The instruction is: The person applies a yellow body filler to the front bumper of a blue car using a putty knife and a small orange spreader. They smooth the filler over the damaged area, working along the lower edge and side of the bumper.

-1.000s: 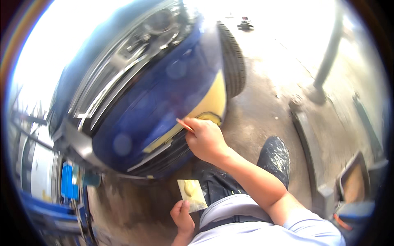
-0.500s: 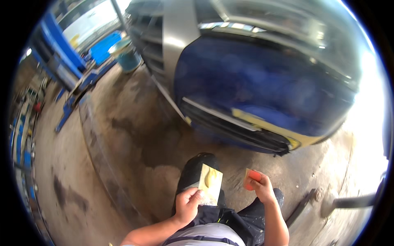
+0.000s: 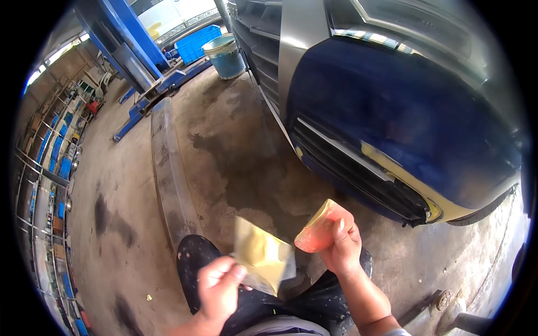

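My left hand point(image 3: 223, 287) grips a thin square board point(image 3: 262, 260) carrying yellow putty, its lower part slightly blurred. To its right, my right hand point(image 3: 343, 251) holds a red flexible spreader point(image 3: 320, 226) with yellow putty along one edge, thumb across its face. Ahead is the dark blue front bumper point(image 3: 395, 103) of a car, with yellow filler point(image 3: 443, 205) along its lower edge beside a black vent slot point(image 3: 353, 171). Both hands are apart from the bumper, over my paint-spattered dark trousers point(image 3: 193, 267).
A blue lift post point(image 3: 136, 42) with low arms stands back left, near a blue crate point(image 3: 196, 45) and a paint-stained bucket point(image 3: 224, 63). Long shelving point(image 3: 43, 201) with bins lines the left. A concrete strip point(image 3: 171, 179) crosses the stained floor; a metal arm point(image 3: 471, 327) lies lower right.
My right hand came down off the bumper's filler and now holds the spreader beside the putty board. The view has swung left, moving the bumper rightward in frame and showing more shelving.
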Motion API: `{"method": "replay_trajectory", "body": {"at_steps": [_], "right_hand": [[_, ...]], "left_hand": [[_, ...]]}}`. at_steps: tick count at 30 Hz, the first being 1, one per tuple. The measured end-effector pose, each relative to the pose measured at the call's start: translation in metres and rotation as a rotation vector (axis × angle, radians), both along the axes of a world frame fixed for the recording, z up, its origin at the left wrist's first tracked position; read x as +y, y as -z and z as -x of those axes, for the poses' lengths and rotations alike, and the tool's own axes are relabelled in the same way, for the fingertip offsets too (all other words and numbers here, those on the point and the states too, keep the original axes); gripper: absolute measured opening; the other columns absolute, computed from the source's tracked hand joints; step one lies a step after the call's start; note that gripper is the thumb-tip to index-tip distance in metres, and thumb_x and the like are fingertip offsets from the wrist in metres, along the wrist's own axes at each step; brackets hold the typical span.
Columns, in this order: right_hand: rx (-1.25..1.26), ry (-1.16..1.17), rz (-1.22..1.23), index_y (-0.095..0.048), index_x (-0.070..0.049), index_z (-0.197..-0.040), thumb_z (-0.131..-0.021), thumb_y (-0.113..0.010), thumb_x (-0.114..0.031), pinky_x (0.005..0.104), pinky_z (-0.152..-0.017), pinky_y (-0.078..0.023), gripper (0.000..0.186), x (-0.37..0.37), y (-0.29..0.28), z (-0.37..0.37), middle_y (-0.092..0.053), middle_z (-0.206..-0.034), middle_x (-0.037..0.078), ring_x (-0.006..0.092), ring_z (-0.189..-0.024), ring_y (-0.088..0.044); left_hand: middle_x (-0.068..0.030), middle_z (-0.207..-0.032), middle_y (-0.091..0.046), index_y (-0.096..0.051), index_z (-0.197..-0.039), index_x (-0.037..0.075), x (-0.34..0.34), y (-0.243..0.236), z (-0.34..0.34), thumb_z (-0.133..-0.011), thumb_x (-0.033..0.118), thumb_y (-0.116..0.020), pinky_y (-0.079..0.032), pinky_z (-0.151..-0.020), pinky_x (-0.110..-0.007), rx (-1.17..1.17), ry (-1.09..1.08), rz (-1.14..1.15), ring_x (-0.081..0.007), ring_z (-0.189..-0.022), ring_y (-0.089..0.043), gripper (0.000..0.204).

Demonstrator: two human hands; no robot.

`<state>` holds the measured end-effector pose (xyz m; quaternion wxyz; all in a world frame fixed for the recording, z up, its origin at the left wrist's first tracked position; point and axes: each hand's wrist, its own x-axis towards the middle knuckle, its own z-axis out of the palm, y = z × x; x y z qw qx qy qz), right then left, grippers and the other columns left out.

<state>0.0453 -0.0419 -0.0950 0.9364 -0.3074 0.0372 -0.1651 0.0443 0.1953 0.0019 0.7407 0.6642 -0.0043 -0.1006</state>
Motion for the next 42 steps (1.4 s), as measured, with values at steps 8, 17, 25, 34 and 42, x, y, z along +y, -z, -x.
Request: {"method": "replay_trajectory", "body": {"at_steps": [8, 17, 25, 34, 42], "right_hand": [[-0.216, -0.195, 0.973, -0.068, 0.001, -0.125, -0.102, -0.069, -0.026, 0.0326, -0.065, -0.052, 0.036, 0.023, -0.019, -0.012, -0.070, -0.095, 0.011, 0.0211, -0.075, -0.067], [0.149, 0.028, 0.142, -0.065, 0.002, -0.116, -0.096, -0.076, -0.034, 0.0349, -0.079, -0.058, 0.043, 0.073, -0.020, -0.064, -0.071, -0.106, 0.011, 0.0206, -0.093, -0.070], [0.348, 0.073, 0.464, -0.071, 0.005, -0.096, -0.093, -0.079, -0.030, 0.0393, -0.075, -0.054, 0.035, 0.177, -0.020, -0.059, -0.072, -0.087, 0.014, 0.0252, -0.084, -0.070], [1.663, 0.241, 0.526, -0.076, 0.000, -0.109, -0.090, -0.073, -0.001, 0.0271, -0.073, -0.055, 0.019, 0.215, -0.073, 0.034, -0.074, -0.081, 0.004, 0.0101, -0.076, -0.068], [1.227, 0.161, 0.567, -0.074, 0.002, -0.111, -0.089, -0.075, -0.010, 0.0289, -0.071, -0.053, 0.025, 0.192, 0.034, 0.048, -0.074, -0.081, 0.010, 0.0082, -0.082, -0.068]], "left_hand": [[0.0020, -0.077, -0.061, -0.069, -0.096, -0.005, 0.038, 0.061, -0.060, -0.101, 0.013, -0.069, -0.045, -0.065, -0.024, -0.001, 0.162, -0.037, -0.0065, -0.071, -0.054, 0.018], [-0.0015, -0.102, -0.064, -0.065, -0.118, -0.006, 0.090, 0.110, -0.195, -0.105, 0.011, -0.061, -0.044, -0.088, -0.024, 0.555, 0.697, 0.269, -0.0097, -0.097, -0.056, 0.021], [-0.0032, -0.109, -0.070, -0.065, -0.126, -0.001, 0.117, 0.113, -0.308, -0.105, 0.008, -0.062, -0.051, -0.085, -0.025, 0.906, 0.969, 0.263, -0.0097, -0.099, -0.063, 0.023], [-0.0004, -0.099, -0.065, -0.067, -0.111, -0.006, 0.135, 0.125, -0.405, -0.104, 0.013, -0.064, -0.045, -0.085, -0.025, 0.540, 1.011, 0.035, -0.0086, -0.092, -0.056, 0.020], [-0.0012, -0.079, -0.057, -0.065, -0.097, -0.004, 0.088, 0.069, -0.442, -0.100, 0.010, -0.066, -0.041, -0.069, -0.026, -0.116, 1.060, -0.387, -0.0088, -0.076, -0.049, 0.014]]}}
